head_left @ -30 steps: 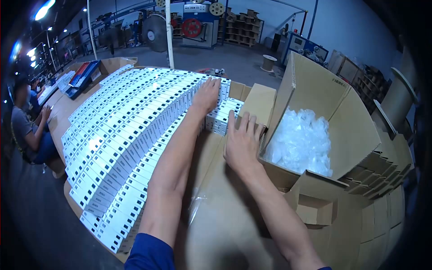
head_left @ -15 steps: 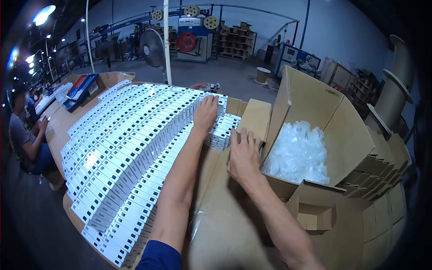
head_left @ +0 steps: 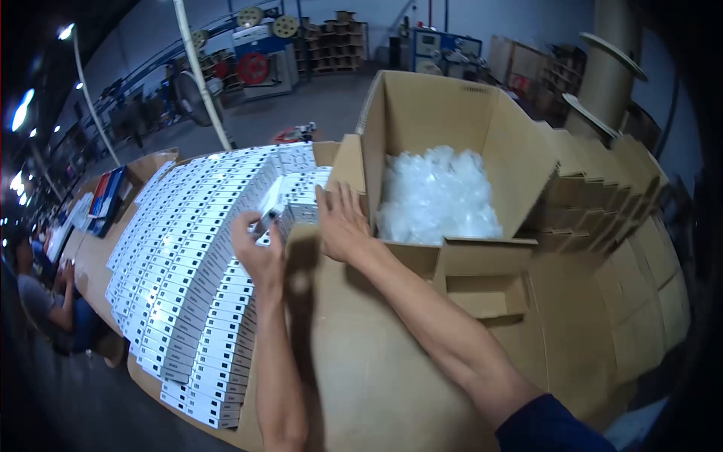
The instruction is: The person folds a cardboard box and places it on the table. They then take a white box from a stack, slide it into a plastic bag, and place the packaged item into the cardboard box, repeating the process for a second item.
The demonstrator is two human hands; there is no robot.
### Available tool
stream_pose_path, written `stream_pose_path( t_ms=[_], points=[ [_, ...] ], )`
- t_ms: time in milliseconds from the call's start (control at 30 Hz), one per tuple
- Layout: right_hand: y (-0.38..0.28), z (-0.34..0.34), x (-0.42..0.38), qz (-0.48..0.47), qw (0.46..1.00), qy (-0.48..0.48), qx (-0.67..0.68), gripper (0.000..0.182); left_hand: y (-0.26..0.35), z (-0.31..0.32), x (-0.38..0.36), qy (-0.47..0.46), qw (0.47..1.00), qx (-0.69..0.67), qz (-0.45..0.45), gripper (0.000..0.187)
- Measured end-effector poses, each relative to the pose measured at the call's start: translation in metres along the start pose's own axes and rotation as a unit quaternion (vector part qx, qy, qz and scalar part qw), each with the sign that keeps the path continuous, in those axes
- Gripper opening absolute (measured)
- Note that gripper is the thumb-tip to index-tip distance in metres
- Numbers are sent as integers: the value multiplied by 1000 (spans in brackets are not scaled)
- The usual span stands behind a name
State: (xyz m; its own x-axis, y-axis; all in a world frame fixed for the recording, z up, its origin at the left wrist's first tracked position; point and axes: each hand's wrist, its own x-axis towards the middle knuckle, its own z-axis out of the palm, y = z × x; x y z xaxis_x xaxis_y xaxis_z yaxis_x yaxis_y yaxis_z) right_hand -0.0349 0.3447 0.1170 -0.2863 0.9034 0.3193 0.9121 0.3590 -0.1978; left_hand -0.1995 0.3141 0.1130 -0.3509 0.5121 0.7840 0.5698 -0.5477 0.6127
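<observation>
My left hand [head_left: 260, 245] is closed around a small white box [head_left: 272, 203], which it holds tilted above the packed ones. Rows of similar white boxes [head_left: 177, 264], each with a dark square near its end, cover the table to the left. More of them stand in a small brown carton [head_left: 346, 162], just beyond my hands. At the near side of that carton rests my right hand [head_left: 345, 230], with fingers stretched out against its edge and beside the white boxes. I see nothing held in it.
A large open carton [head_left: 520, 169] with crumpled clear plastic bags [head_left: 440, 196] stands beyond my right forearm. Nearer sits a small open carton [head_left: 486, 294]. Folded cartons [head_left: 595, 181] lean at the right. A person [head_left: 53, 301] sits at the far left beside a blue tray [head_left: 109, 197].
My left hand has come back from the far end of the rows and now holds a white box. The view has turned right. My right hand stays by the small carton.
</observation>
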Motion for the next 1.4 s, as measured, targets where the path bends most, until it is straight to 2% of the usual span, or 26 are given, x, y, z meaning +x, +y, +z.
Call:
stream_pose_path(
  t_ms=[33, 67, 100, 167, 233, 267, 300, 333, 400, 433, 467, 533, 600, 633, 700, 800, 867, 933, 1000, 1033, 1133, 1167, 1233, 1267, 1300, 1400],
  points=[
    [0, -5, -11, -44, 997, 65, -1, 98, 6, -15, -11, 10, 999, 31, 42, 22],
    [-1, -14, -20, -90, 987, 132, -5, 93, 24, -28, -20, 11, 1000, 10, 12, 27],
    [-2, -23, -31, -59, 979, 128, 148, 88, 40, -36, -29, 8, 1000, 2, -4, 28],
    [-12, -43, -55, 2, 890, 115, 441, 78, 70, -53, -50, -23, 1000, 0, -10, 31],
    [-10, -93, -93, 28, 787, -15, 616, 70, 101, -56, -68, -69, 997, 8, 19, 34],
    [-7, -106, -108, 40, 718, -78, 691, 66, 111, -53, -73, -101, 990, 30, 96, 34],
    [3, -92, -114, -37, 753, 3, 657, 61, 125, -48, -76, -141, 983, 25, 116, 34],
    [16, -89, -119, -91, 778, 51, 620, 43, 139, -42, -77, -180, 974, 21, 135, 34],
    [56, -98, -129, -62, 837, 94, 535, 24, 161, -23, -65, -268, 950, -74, 141, 34],
    [69, -120, -138, 28, 809, 37, 586, 19, 160, -6, -61, -284, 940, -174, 76, 30],
    [82, -143, -145, 115, 770, -19, 628, 17, 159, 11, -55, -295, 937, -182, 50, 25],
    [113, -157, -152, 120, 798, 69, 586, 19, 160, 49, -38, -337, 928, -132, 89, 21],
    [152, -158, -150, 44, 905, 183, 382, 23, 145, 104, -30, -400, 896, -82, 173, 25],
    [161, -164, -149, 93, 914, 171, 356, 25, 132, 130, -35, -391, 894, -51, 212, 25],
    [171, -166, -147, 98, 926, 198, 306, 25, 108, 176, -43, -368, 884, 15, 288, 27],
    [189, -157, -141, 107, 933, 219, 266, 27, 95, 208, -26, -560, 801, 107, 181, 29],
    [199, -146, -135, 99, 933, 230, 258, 29, 90, 215, -27, -498, 854, 35, 149, 20],
    [199, -139, -128, 143, 933, 216, 251, 38, 104, 210, -28, -406, 907, -33, 107, 17],
    [200, -126, -118, 177, 937, 223, 204, 50, 111, 210, -33, -329, 931, -76, 137, 13],
    [200, -121, -111, 187, 933, 210, 226, 66, 117, 210, -36, -307, 936, -100, 142, 12],
    [193, -123, -99, 255, 875, 135, 388, 60, 139, 204, -45, -278, 944, -143, 106, 9],
    [200, -110, -92, 300, 832, 124, 450, 46, 144, 203, -46, -281, 946, -142, 77, 10],
    [203, -108, -95, 249, 870, 189, 381, 38, 142, 207, -47, -244, 962, -124, 26, 13],
    [204, -107, -96, 221, 886, 219, 344, 34, 135, 212, -42, -241, 965, -103, 30, 15],
    [201, -113, -97, 236, 889, 232, 316, 25, 129, 214, -36, -237, 967, -83, 33, 16],
    [207, -119, -97, 264, 902, 242, 241, 27, 120, 221, -31, -202, 975, -69, 65, 22]
  ],
)
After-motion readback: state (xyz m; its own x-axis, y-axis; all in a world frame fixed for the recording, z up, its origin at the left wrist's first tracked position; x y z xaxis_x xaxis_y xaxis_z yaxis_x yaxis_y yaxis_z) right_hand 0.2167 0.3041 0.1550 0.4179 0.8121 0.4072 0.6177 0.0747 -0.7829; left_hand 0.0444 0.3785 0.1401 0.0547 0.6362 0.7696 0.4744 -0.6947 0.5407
